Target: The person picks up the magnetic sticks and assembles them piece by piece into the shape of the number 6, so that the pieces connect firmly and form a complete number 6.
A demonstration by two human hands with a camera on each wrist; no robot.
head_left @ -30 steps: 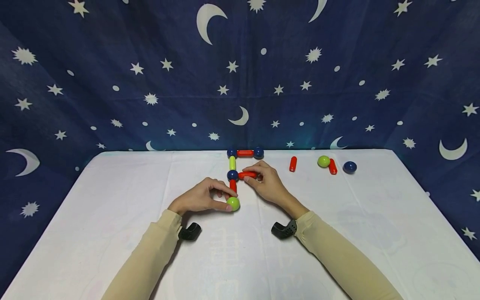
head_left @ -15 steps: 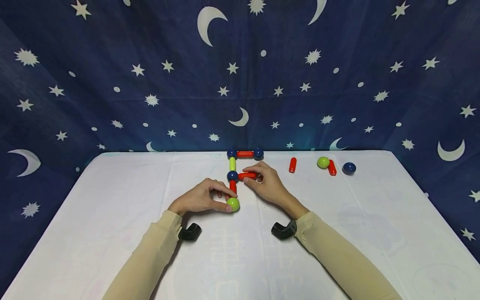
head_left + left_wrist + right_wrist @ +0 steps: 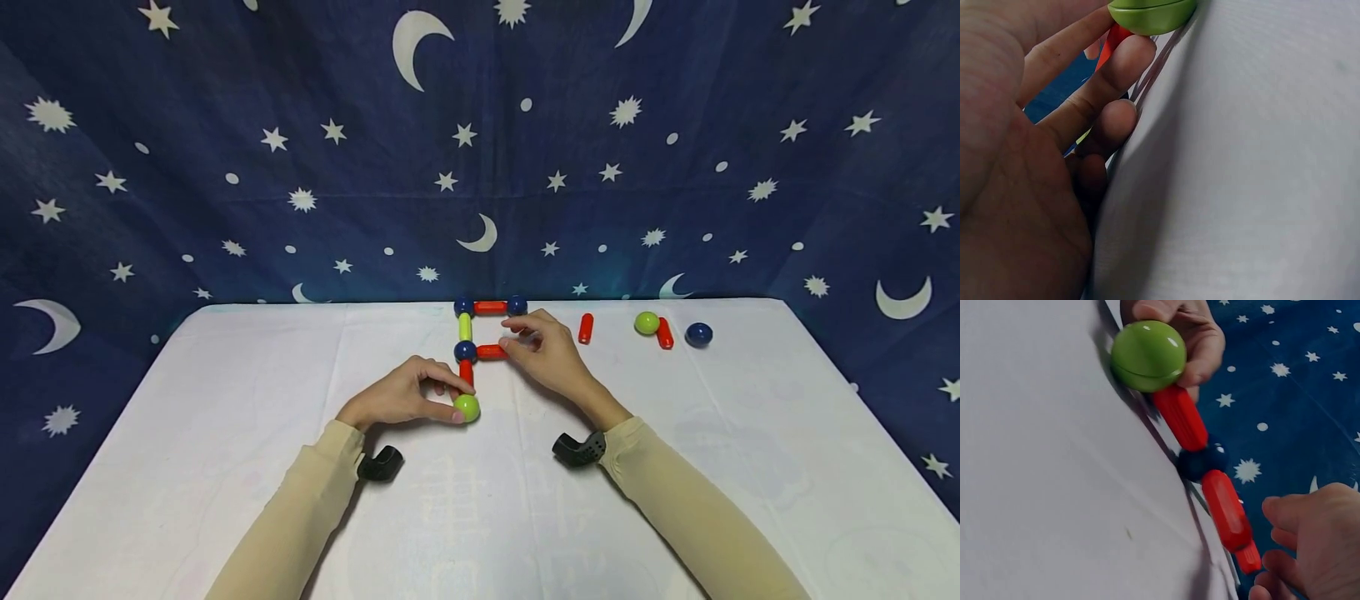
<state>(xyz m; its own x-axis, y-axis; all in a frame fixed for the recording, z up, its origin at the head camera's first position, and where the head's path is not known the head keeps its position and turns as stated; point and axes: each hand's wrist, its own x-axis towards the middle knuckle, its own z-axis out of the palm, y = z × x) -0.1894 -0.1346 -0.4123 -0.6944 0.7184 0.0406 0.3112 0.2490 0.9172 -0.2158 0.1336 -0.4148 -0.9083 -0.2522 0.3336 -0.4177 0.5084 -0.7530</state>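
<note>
A chain of magnetic-looking rods and balls lies on the white table. Its near end is a green ball (image 3: 468,408), pinched between the thumb and fingers of my left hand (image 3: 405,393). From that ball a red rod (image 3: 466,372) runs up to a blue ball (image 3: 465,351). Another red rod (image 3: 1227,509) sticks out to the right from the blue ball. Close by that rod's free end, my right hand (image 3: 553,354) has its fingers spread and slightly bent; the right wrist view shows a gap between them and the rod.
Above the middle blue ball, a green rod (image 3: 465,327) leads to a blue ball (image 3: 464,307), a red rod (image 3: 491,307) and another blue ball (image 3: 517,306). Loose at right lie red rods (image 3: 586,328), a green ball (image 3: 647,323) and a blue ball (image 3: 699,335).
My right hand has let go of the side red rod and moved slightly right and away, with its fingers opening. My left hand stays in place on the green ball.
</note>
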